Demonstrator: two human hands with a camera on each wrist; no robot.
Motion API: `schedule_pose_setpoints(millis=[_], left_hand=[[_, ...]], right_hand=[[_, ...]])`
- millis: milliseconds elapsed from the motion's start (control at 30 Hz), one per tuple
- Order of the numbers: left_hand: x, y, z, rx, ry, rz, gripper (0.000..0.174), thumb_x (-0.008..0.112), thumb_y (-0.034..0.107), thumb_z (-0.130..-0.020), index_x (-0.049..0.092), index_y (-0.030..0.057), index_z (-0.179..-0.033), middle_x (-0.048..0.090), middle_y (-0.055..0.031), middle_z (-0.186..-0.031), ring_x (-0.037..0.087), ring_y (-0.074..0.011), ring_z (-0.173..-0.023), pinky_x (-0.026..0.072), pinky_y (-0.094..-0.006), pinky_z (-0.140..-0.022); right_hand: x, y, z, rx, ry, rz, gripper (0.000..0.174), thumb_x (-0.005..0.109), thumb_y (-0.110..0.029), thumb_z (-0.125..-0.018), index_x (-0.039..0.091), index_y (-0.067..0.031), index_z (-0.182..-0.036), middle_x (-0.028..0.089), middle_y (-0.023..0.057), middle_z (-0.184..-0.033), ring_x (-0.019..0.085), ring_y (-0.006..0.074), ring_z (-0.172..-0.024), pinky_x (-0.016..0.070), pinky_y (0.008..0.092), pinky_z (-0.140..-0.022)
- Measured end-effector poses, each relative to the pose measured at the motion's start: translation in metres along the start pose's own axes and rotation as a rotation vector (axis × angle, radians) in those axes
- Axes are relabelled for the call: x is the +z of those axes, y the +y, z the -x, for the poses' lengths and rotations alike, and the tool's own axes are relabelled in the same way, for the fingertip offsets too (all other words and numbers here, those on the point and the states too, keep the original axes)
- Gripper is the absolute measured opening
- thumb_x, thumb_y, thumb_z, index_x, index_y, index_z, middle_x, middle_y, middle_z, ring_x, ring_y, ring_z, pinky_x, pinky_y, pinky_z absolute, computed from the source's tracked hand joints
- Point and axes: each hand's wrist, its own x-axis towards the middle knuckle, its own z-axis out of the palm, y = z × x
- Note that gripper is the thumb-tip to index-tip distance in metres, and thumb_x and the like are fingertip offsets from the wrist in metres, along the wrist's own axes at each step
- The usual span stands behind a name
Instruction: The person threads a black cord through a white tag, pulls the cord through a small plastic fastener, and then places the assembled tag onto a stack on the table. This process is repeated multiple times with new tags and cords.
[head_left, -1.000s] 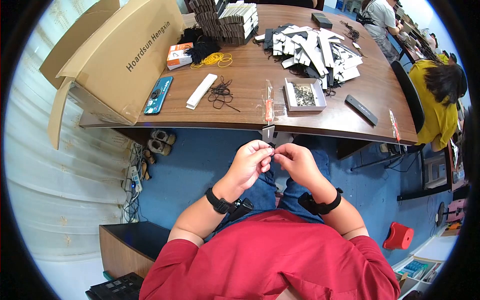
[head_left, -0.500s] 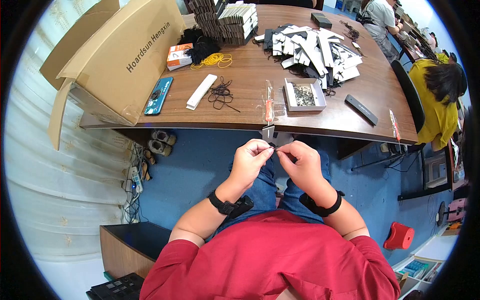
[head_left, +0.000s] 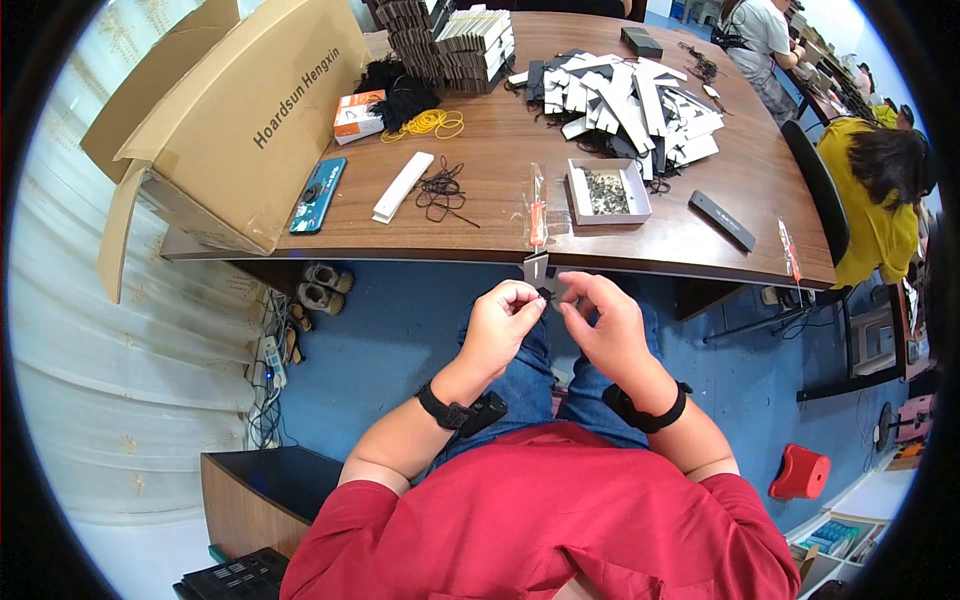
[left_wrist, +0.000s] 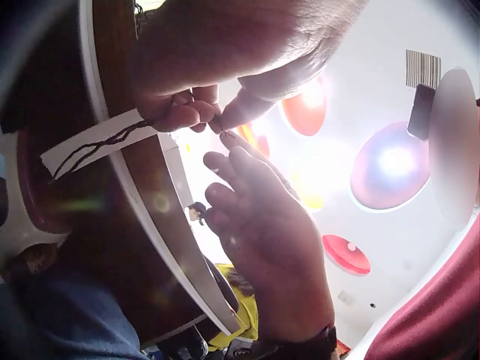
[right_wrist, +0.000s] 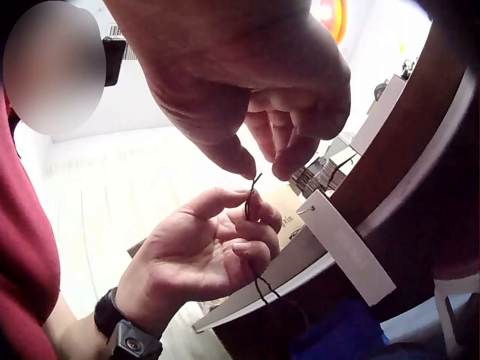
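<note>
My left hand [head_left: 500, 325] pinches a thin black cord [right_wrist: 250, 202] between thumb and fingers, and a short end of it sticks up past the fingertips. More of the cord hangs below that hand in the right wrist view. Close by, my right hand [head_left: 608, 325] has its thumb and forefinger parted, the thumb tip right at the cord's end. A long flat tag [right_wrist: 349, 247], pale in the right wrist view, has a small hole near one end. From the head the tag [head_left: 536, 268] appears at the table's front edge, just beyond the fingertips.
On the brown table [head_left: 480, 232] stand a box of small metal parts [head_left: 610, 193], a heap of tags [head_left: 630, 105], a white strip [head_left: 403, 186], a phone [head_left: 318, 196] and a large carton [head_left: 250, 130]. A person in yellow [head_left: 865, 200] sits at the right.
Both hands were together at the cord. My right thumb and forefinger have since spread apart and come off its end, while my left hand keeps its pinch nearly in place.
</note>
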Motion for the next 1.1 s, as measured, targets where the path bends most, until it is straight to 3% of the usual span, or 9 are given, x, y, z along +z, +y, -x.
schedule_pose_setpoints(millis=[300, 400, 600, 900, 1100], left_hand=[[-0.002, -0.001, 0.000, 0.040, -0.033, -0.044, 0.006, 0.063, 0.000, -0.083, 0.060, 0.0012, -0.089, 0.056, 0.0005, -0.087, 0.048, -0.0040, -0.071, 0.0396, -0.0175, -0.061], [-0.002, -0.001, 0.000, 0.043, -0.040, -0.030, 0.006, 0.063, 0.000, -0.083, 0.060, 0.0009, -0.088, 0.056, -0.0005, -0.089, 0.049, -0.0046, -0.074, 0.0404, -0.0179, -0.063], [-0.004, -0.005, -0.001, 0.184, -0.034, -0.207, 0.004, 0.062, -0.003, -0.082, 0.060, -0.0011, -0.086, 0.054, -0.0038, -0.092, 0.050, -0.0070, -0.078, 0.0429, -0.0195, -0.067], [-0.001, 0.002, 0.002, 0.243, -0.041, -0.309, 0.004, 0.062, -0.004, -0.081, 0.059, -0.0026, -0.083, 0.052, -0.0042, -0.091, 0.050, -0.0085, -0.079, 0.0428, -0.0206, -0.069], [-0.002, 0.000, 0.000, 0.171, -0.076, -0.247, 0.003, 0.061, -0.002, -0.083, 0.059, -0.0025, -0.085, 0.054, -0.0039, -0.090, 0.051, -0.0079, -0.077, 0.0430, -0.0202, -0.067]], right_hand=[[0.000, 0.003, -0.005, -0.254, -0.008, 0.208, 0.024, 0.072, -0.011, -0.072, 0.066, -0.0083, -0.095, 0.065, 0.0067, -0.086, 0.063, 0.0254, -0.069, 0.0504, 0.0329, -0.058], [0.002, 0.007, -0.004, -0.253, 0.000, 0.182, 0.023, 0.072, -0.011, -0.071, 0.067, -0.0091, -0.094, 0.065, 0.0057, -0.084, 0.063, 0.0236, -0.066, 0.0500, 0.0316, -0.057], [-0.003, -0.009, -0.004, -0.048, -0.059, 0.117, 0.024, 0.073, -0.012, -0.071, 0.066, -0.0087, -0.093, 0.064, 0.0049, -0.082, 0.061, 0.0200, -0.063, 0.0486, 0.0293, -0.054], [0.000, 0.000, -0.004, -0.189, -0.022, 0.176, 0.010, 0.070, -0.011, -0.074, 0.066, -0.0085, -0.082, 0.063, 0.0073, -0.076, 0.062, 0.0263, -0.066, 0.0490, 0.0332, -0.057], [0.002, -0.001, -0.003, -0.154, 0.006, 0.156, 0.007, 0.068, -0.010, -0.075, 0.064, -0.0080, -0.079, 0.061, 0.0080, -0.073, 0.061, 0.0270, -0.066, 0.0484, 0.0345, -0.057]])
